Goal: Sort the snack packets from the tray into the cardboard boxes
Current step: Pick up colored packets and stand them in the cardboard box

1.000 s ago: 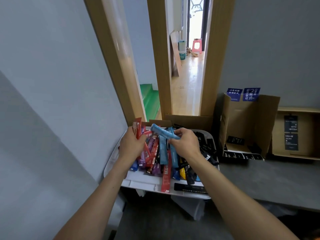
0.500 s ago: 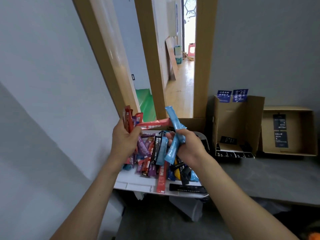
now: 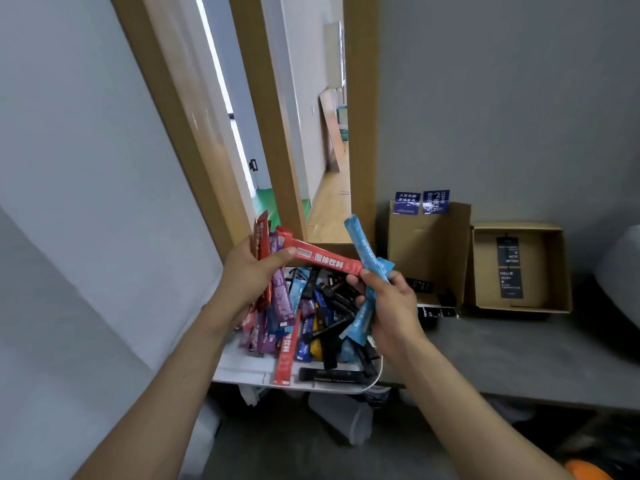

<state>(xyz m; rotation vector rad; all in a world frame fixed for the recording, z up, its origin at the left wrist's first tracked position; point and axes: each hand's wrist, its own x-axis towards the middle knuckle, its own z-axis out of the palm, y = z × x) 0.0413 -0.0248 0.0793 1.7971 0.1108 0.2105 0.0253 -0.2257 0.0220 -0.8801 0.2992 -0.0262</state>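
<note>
- I'm watching through the head camera, looking down at both hands over the tray; it's white and sits at the left end of a grey counter, right by a wooden door frame
- left hand is clenched round a bundle of red and purple packets; their ends stick up above the fingers and hang below the palm; the thumb presses on one end of a long red packet that lies crosswise between the two hands
- right hand is grasping blue packets, looks like two to me, tilted up toward the door frame; the red packet's other end touches its fingertips, but I can't tell if they actually pinch it
- pile of packets is in the tray under the hands; black, blue, purple, red, one yellow, all jumbled
- tall box stands open just right of the tray, with a few black packets at the bottom; flat box sits right beside it, further right; two dark things lie inside, too small for me to say what they are
</note>
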